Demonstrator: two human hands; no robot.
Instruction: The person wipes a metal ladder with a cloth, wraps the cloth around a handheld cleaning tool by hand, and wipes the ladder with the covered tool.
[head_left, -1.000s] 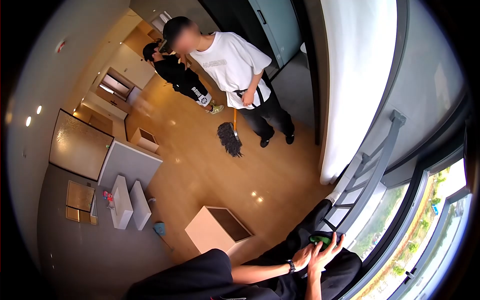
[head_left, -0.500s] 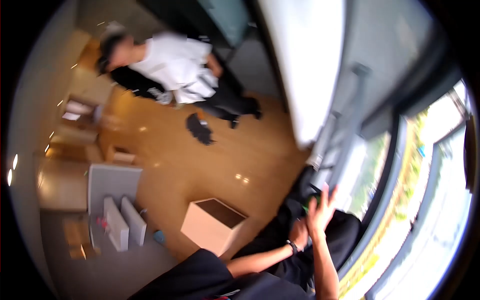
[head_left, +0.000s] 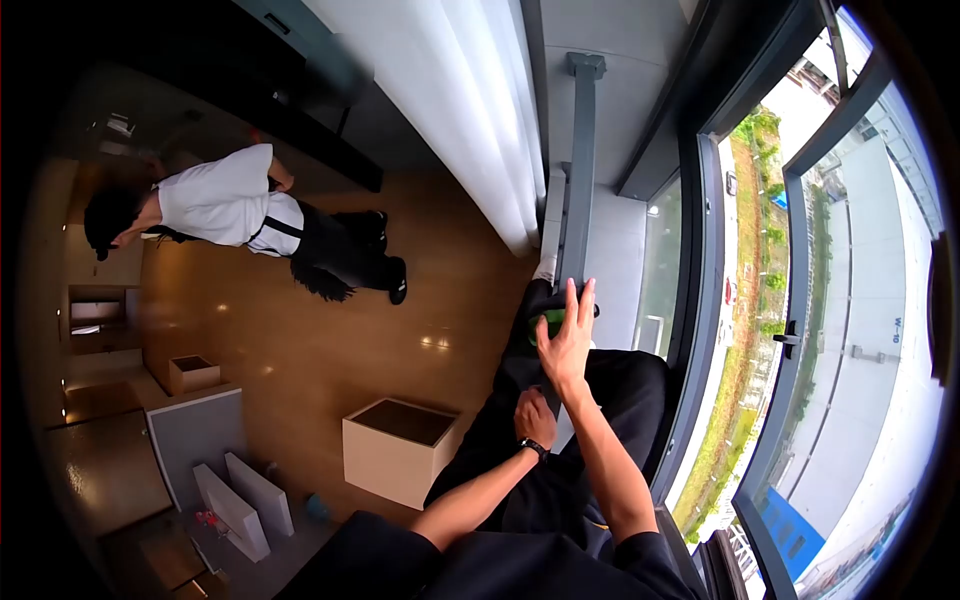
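Observation:
My right hand (head_left: 567,345) lies over a green and dark object (head_left: 550,322) on the grey metal rail (head_left: 578,200); its thumb is on the green part and some fingers stretch forward. My left hand (head_left: 536,418), with a black watch (head_left: 534,446) on its wrist, is below it beside my dark trousers. Its fingers are curled at the near part of the rail, and what they grip is hidden.
Large windows (head_left: 700,330) stand at the right, one pane swung outward. A white curtain (head_left: 450,90) hangs ahead. A box (head_left: 395,460) stands on the floor at the left. Farther off, a person in a white shirt (head_left: 225,195) stands near a dark mop (head_left: 320,283).
The view has swung toward the windows, so the room and the person appear farther left. My left hand has come apart from my right hand and sits lower. The person's body is turned differently.

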